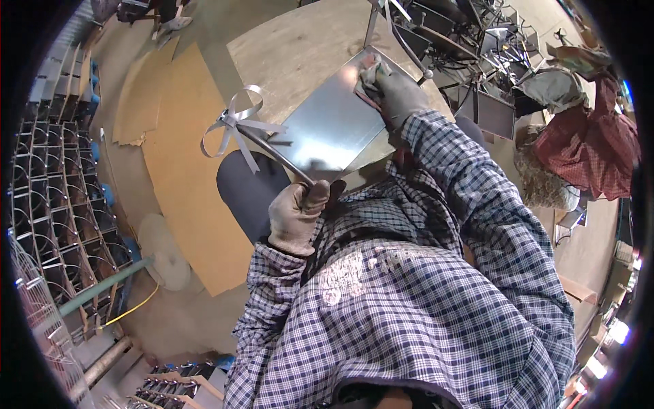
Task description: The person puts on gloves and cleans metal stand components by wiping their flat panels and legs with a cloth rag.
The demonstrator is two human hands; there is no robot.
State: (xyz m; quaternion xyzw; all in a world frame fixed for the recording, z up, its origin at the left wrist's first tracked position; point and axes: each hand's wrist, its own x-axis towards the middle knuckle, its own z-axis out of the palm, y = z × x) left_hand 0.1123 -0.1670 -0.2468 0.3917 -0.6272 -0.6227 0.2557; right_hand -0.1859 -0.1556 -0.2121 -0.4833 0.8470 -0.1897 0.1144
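A shiny flat metal sheet lies tilted in front of me, above my lap. My left hand, in a light work glove, is closed round a thin metal rod at the near left corner of the sheet. The rod's far end carries a bow of looped metal strips. My right hand, also gloved, presses a crumpled, stained rag on the far right part of the sheet. A second strip bow shows partly at the top edge, above a curved metal bar.
Flat cardboard covers floor on the left. Beyond it stand stacked dark metal frames and a green pole. Dark metal pieces pile up at the far right, near a red checked cloth. Another person's foot shows far left.
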